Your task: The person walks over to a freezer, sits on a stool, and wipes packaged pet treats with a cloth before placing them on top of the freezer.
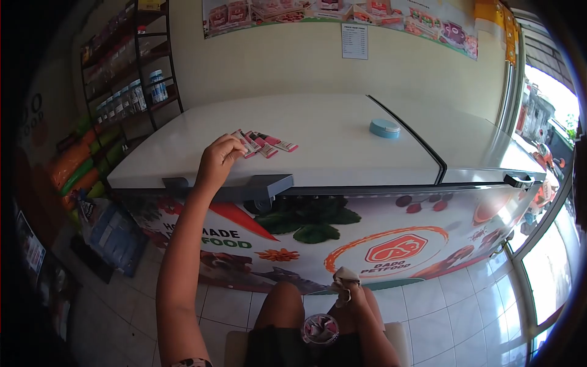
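Observation:
On the white chest freezer lid (202, 122), several pink and white stick sachets (268, 149) lie in a loose fan. My left hand (221, 158) is at their left edge, its fingers pinched against the leftmost sachet (247, 147). Low in front of my lap, my right hand (356, 295) grips a crumpled pale cloth (346, 279). A clear round jar (320, 329) stands open between my thighs, with pink and white sachets inside. Farther right on the freezer lies a light blue round lid (384, 128).
A dark handle block (270, 185) juts from the freezer's front edge below my left forearm. At the left stands a shelf rack (142, 67) with jars. Bags (113, 235) sit on the tiled floor beside the freezer. A glass door (547, 269) is at the right.

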`<act>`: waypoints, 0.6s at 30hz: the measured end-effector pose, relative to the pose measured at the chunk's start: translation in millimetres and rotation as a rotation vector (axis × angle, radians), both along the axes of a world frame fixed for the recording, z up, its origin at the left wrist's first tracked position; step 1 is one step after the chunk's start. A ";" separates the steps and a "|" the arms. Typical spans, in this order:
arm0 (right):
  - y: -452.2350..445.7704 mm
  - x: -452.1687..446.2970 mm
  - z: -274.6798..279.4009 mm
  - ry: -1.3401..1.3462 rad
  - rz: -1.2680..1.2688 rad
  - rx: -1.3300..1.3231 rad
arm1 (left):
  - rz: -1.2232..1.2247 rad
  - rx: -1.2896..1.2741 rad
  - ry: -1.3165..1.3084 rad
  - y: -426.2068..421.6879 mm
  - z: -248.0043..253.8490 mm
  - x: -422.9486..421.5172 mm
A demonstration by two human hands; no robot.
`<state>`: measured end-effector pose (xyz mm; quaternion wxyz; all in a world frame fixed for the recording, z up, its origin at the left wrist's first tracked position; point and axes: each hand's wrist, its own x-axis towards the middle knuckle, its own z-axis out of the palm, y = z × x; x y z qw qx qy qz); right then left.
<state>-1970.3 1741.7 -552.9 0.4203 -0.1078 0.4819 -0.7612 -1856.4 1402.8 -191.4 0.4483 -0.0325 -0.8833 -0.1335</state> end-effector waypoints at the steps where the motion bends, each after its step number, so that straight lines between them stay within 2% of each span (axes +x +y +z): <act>1: -2.7 1.1 -0.5 -0.004 -0.033 0.006 | -0.004 -0.005 0.006 -4.0 -2.5 2.2; 3: -10.6 4.2 -1.6 0.064 -0.066 -0.012 | 0.012 0.120 -0.212 -3.9 -6.3 8.2; 6: -11.0 -4.6 -20.1 0.134 -0.040 -0.010 | -0.096 0.082 -0.354 1.8 -1.3 22.3; 8: -12.7 -9.0 -25.4 0.060 -0.011 0.039 | -0.067 0.065 -0.344 -18.3 -4.8 21.1; 10: -12.8 -7.3 -18.9 0.098 -0.005 0.013 | 0.343 -0.030 -0.237 -33.3 -6.5 16.4; 11: -13.1 -6.9 -15.2 0.134 -0.004 -0.009 | 0.391 0.029 -0.470 -45.1 -4.5 9.9; 12: -14.0 -8.1 -17.6 0.137 -0.004 -0.011 | 0.392 0.027 -0.466 -52.7 -6.6 0.0; 14: -15.7 -11.2 -25.5 0.190 -0.019 0.028 | 0.364 0.124 -0.652 -50.1 -4.8 -21.7; 16: -15.3 -7.4 -17.2 0.134 -0.025 0.011 | 0.339 0.058 -0.668 -34.3 0.9 -46.1; 18: -14.4 -3.3 -11.0 0.076 -0.032 -0.003 | 0.460 0.045 -0.838 -16.9 7.0 -71.3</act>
